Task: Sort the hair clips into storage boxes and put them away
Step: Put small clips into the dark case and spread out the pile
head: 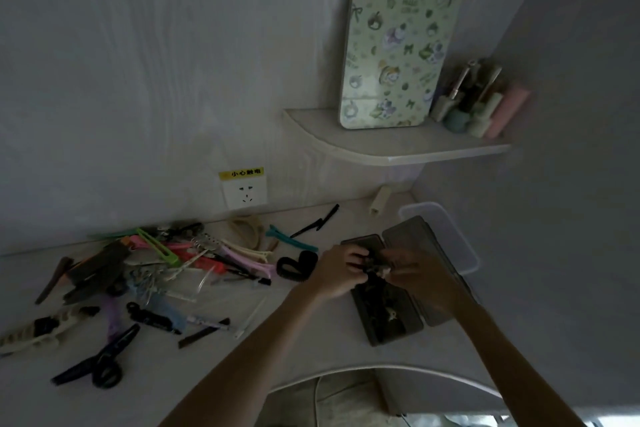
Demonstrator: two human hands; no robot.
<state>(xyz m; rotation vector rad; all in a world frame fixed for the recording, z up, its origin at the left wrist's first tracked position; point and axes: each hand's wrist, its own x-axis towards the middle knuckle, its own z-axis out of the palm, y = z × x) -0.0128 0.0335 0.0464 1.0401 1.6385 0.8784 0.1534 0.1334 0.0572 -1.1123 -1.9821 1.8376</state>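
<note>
Early stage: both hands, left hand [341, 270] and right hand [412, 270], pinching one small clip [375, 269] over open dark box [384, 315] near surface's right edge; large clip pile [156, 263] at left unsorted.

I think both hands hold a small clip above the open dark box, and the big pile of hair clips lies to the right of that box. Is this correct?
Not quite. The head view shows the pile of hair clips lying to the left of the open dark box, not the right. The rest holds: the left hand and right hand hold a small clip above that box.
</note>
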